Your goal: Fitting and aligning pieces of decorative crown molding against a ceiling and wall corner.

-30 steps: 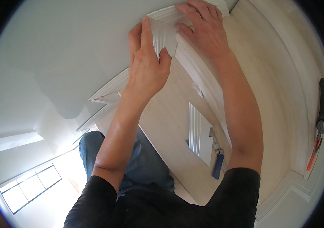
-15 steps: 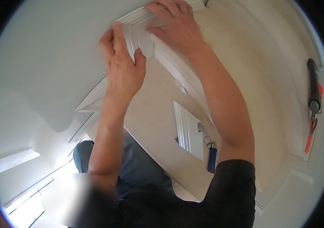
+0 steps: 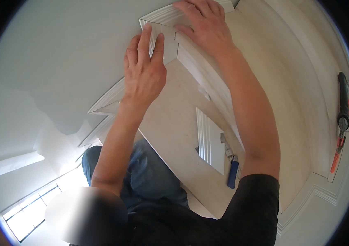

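White grooved skirting moulding runs along the grey wall at a stair step. A short piece of moulding (image 3: 169, 46) meets the upper moulding (image 3: 156, 16) at a mitred corner, with a dark thin seam between them. My left hand (image 3: 145, 71) lies against the short piece, fingers stretched up near the corner. My right hand (image 3: 209, 28) rests on the upper moulding, its fingers spread over the face and the thumb by the seam. Neither hand wraps round anything. The undersides of the fingers are hidden.
On the beige tread (image 3: 170, 110) lie a loose cut of moulding (image 3: 210, 141), a metal square partly under it, and a blue-handled tool (image 3: 232, 174). A caulking gun (image 3: 343, 104) sits at the far right. Lower moulding (image 3: 106, 96) steps down the wall at left.
The view has shifted, so everything sits further right. My left thumb has moved up the short piece toward the index finger. My right hand stays on the upper moulding.
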The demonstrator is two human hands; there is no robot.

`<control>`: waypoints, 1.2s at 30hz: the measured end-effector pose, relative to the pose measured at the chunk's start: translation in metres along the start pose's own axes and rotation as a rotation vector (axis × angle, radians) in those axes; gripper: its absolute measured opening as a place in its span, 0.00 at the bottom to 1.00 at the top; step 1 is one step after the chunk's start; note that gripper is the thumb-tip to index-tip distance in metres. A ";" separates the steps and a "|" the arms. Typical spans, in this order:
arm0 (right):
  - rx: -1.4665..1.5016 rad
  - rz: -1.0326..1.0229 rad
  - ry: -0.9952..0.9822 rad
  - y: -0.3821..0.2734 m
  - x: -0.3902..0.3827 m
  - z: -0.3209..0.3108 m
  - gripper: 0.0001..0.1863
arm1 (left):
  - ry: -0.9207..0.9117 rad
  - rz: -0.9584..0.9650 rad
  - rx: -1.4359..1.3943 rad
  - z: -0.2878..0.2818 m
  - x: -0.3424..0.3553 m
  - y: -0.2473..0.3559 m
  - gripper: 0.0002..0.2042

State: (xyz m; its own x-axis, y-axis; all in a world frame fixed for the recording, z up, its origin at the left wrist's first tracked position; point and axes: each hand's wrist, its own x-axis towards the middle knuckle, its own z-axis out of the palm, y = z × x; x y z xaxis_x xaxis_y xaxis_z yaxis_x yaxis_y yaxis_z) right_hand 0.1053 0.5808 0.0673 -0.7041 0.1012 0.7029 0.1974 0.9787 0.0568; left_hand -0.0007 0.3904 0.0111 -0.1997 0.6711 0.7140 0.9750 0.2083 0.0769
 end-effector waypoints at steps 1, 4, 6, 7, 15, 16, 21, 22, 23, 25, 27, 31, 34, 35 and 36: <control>-0.008 -0.011 0.007 -0.001 0.000 0.000 0.31 | -0.027 0.032 0.079 0.001 -0.001 -0.002 0.28; 0.009 -0.014 0.003 -0.003 0.001 -0.002 0.31 | -0.006 0.074 0.111 0.005 0.000 -0.012 0.25; 0.002 0.004 -0.007 -0.006 0.001 -0.003 0.31 | -0.008 0.084 0.120 0.005 0.000 -0.014 0.25; -0.008 0.023 -0.018 -0.007 0.001 -0.003 0.31 | -0.008 0.095 0.125 0.005 0.000 -0.015 0.24; -0.011 -0.018 -0.028 -0.005 0.000 0.001 0.34 | -0.036 0.089 0.015 0.003 -0.001 -0.017 0.24; -0.006 -0.039 -0.028 -0.005 0.000 0.001 0.34 | -0.049 0.083 -0.031 0.003 -0.001 -0.018 0.25; 0.004 -0.126 -0.007 -0.010 0.002 0.004 0.35 | -0.032 0.082 -0.133 -0.003 0.002 -0.020 0.26; -0.017 -0.148 -0.008 -0.012 0.002 0.004 0.36 | -0.025 0.087 -0.154 -0.003 0.002 -0.020 0.26; -0.015 -0.149 -0.009 -0.014 0.002 0.005 0.36 | -0.026 0.085 -0.153 -0.004 0.001 -0.021 0.26; 0.007 -0.184 0.015 -0.017 0.002 0.006 0.36 | -0.029 0.101 -0.245 -0.005 0.001 -0.022 0.26; -0.003 -0.186 0.018 -0.018 0.003 0.006 0.35 | -0.021 0.096 -0.298 -0.003 -0.003 -0.023 0.26; 0.002 -0.192 0.041 -0.019 0.004 0.008 0.33 | -0.028 0.087 -0.444 -0.001 -0.008 -0.027 0.27; -0.009 -0.198 0.086 -0.018 0.005 0.010 0.31 | -0.028 0.101 -0.560 0.002 -0.009 -0.033 0.26; -0.007 -0.198 0.086 -0.017 0.005 0.012 0.31 | -0.029 0.099 -0.559 0.002 -0.009 -0.035 0.26; -0.021 -0.185 0.102 -0.015 0.005 0.013 0.29 | -0.026 0.105 -0.569 0.002 -0.008 -0.035 0.25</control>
State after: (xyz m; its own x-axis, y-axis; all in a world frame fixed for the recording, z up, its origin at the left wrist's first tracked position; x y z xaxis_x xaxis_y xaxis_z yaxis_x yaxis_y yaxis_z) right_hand 0.0904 0.5686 0.0607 -0.6572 -0.1000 0.7471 0.0855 0.9749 0.2057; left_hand -0.0335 0.3787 0.0010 -0.0943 0.6862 0.7212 0.8870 -0.2710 0.3738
